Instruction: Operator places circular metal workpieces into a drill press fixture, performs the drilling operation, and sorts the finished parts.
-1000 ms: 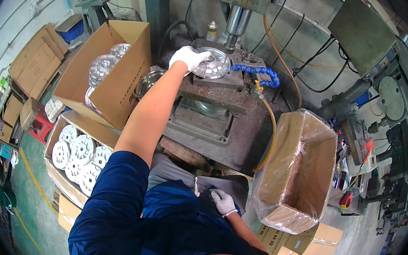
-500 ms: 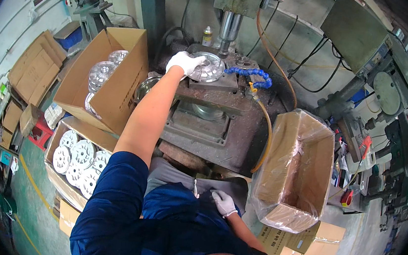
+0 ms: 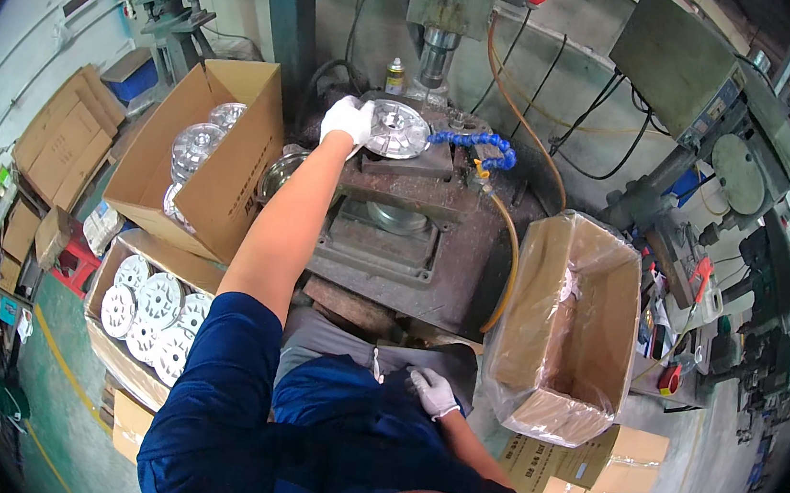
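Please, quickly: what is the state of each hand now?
Left hand: at the metal disc's rim; grip cannot be told.
Right hand: on the lap, no object visible; open or closed unclear.

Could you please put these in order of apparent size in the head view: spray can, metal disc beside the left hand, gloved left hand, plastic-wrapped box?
1. Plastic-wrapped box, clearly largest
2. Metal disc
3. Gloved left hand, somewhat smaller
4. Spray can, smallest

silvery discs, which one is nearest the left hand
The single disc on the press, right at the gloved left hand; the grouped discs in the two cardboard boxes on the left lie farther off.
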{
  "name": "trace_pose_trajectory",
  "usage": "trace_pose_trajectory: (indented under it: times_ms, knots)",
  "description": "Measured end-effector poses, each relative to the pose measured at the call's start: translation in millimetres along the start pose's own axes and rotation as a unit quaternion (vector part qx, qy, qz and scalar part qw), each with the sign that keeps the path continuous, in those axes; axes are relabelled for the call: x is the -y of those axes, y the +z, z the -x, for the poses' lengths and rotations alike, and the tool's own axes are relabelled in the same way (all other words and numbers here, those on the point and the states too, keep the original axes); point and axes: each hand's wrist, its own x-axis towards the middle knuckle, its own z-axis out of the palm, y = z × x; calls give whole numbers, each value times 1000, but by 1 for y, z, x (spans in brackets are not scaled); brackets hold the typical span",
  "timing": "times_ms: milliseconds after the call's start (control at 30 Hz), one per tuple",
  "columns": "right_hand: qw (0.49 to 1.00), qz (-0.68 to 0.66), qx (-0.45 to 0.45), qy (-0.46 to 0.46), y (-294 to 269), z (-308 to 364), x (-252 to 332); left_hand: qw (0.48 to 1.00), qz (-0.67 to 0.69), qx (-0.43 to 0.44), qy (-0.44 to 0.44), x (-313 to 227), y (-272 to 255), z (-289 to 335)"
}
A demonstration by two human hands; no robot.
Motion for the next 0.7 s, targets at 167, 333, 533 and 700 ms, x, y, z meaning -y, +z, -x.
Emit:
trace_pose_trajectory:
  times_ms: [167, 333, 533, 700]
  knots:
    - [999, -41, 15, -22, -1, 5, 9, 998, 46, -24, -25, 14, 12, -1]
    - [1000, -19, 11, 9, -3, 7, 15, 997, 55, -43, -28, 20, 19, -7]
    - [999, -28, 11, 12, -3, 9, 18, 998, 44, -48, -13, 22, 20, -7]
    - [999, -26, 10, -25, -3, 7, 10, 995, 70, -61, -32, 26, 17, -6]
